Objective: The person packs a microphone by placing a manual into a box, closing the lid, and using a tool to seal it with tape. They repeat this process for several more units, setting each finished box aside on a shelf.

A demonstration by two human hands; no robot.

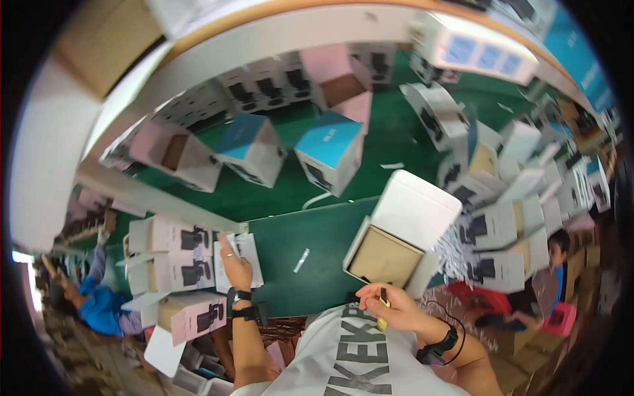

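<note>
My left hand (236, 267) is at the left side of the green table, fingers stretched out and held together, over a stack of white leaflets (247, 254). Whether it presses on them I cannot tell. My right hand (391, 309) is closed around a small yellow-and-black tool (382, 322), perhaps a cutter, close to my shirt. Just beyond that hand stands an open white box (413, 204), its lid raised and a brown cardboard insert (385, 256) inside. A small white strip (301, 260) lies on the green table (284, 231) between my hands.
Open boxes (173, 257) are stacked at left, with more boxes (492, 228) at right beside shredded white paper (451, 254). Blue-topped boxes (330, 142) stand across the table under a shelf (297, 33). A person in blue (99, 303) is at far left, another (558, 254) at right.
</note>
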